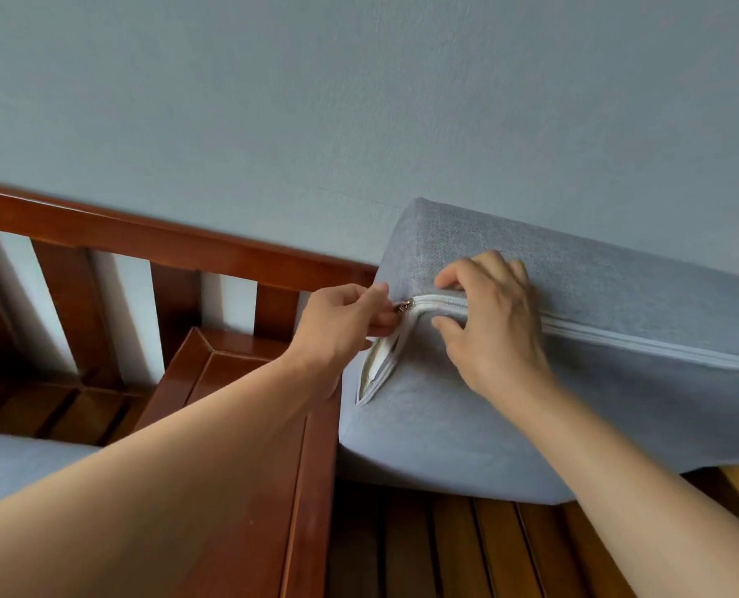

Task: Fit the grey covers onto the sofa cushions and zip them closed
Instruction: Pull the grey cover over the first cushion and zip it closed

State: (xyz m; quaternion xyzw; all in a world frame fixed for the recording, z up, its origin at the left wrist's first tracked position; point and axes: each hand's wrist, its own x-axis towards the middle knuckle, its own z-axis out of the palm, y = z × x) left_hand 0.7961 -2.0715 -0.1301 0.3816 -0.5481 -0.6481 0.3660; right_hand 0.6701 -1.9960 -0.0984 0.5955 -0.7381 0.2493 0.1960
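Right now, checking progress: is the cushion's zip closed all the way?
No, the zip slider sits at the corner, and below it the zip gap still lies open.

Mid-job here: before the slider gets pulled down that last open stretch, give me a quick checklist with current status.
1. Left hand pinches the zipper slider: ok.
2. Right hand holds the cover fabric at the corner: ok.
3. Long run of zipper closed: ok.
4. Short stretch below the corner closed: not ok, gaping, pale inner cushion showing.
5. Fabric clear of the teeth ahead: cannot tell.
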